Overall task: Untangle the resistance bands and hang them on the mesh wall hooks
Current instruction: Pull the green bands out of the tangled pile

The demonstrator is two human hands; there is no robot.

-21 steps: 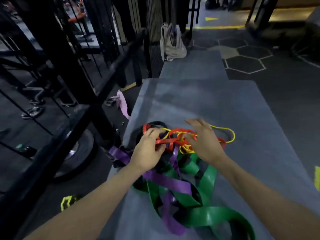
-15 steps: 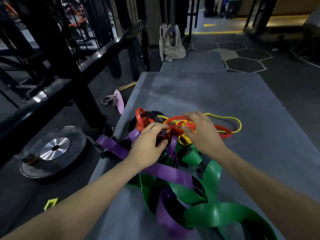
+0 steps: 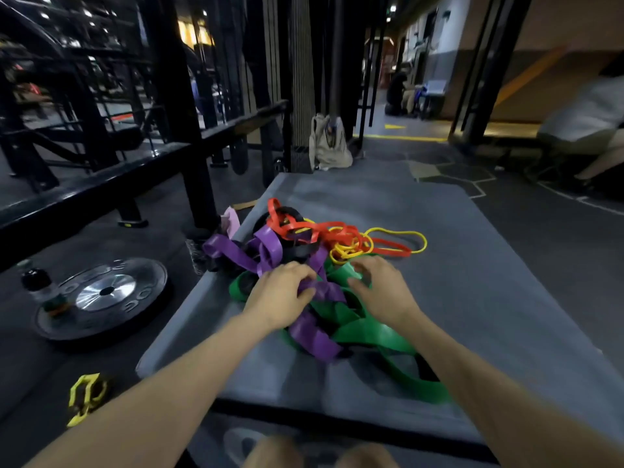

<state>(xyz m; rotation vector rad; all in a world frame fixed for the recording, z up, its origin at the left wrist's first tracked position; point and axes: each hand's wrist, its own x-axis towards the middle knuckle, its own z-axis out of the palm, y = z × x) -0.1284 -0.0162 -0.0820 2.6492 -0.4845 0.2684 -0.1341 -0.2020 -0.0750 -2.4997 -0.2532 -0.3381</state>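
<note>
— Purple, green, red, yellow and black: is that the whole heap of bands (image 3: 304, 265)?

— Yes, all knotted in one pile on the grey mat (image 3: 472, 282), toward its left edge. The red band (image 3: 297, 228) and the thin yellow band (image 3: 398, 231) lie at the far side, the yellow loop trailing out to the right. The wide green band (image 3: 381, 336) spreads along the near side and runs off toward the near right of the mat.

— What are the hands doing?

— The left hand (image 3: 280, 298) sits on the middle of the pile, fingers curled and pinching a fold of the purple band (image 3: 324, 292). The right hand (image 3: 381, 292) rests just beside it on the green band, fingers bent down into the tangle; whether it actually grips anything I cannot tell.

— Any band lifted clear?

— None; every band lies on the mat or on another band.

— And around the mat?

— A weight plate (image 3: 101, 295) lies flat on the dark floor to the left, with a bottle (image 3: 40, 285) standing at its edge. A black steel rack (image 3: 175, 113) rises behind it. A pale bag (image 3: 329, 143) leans against a post beyond the mat's far end.
</note>
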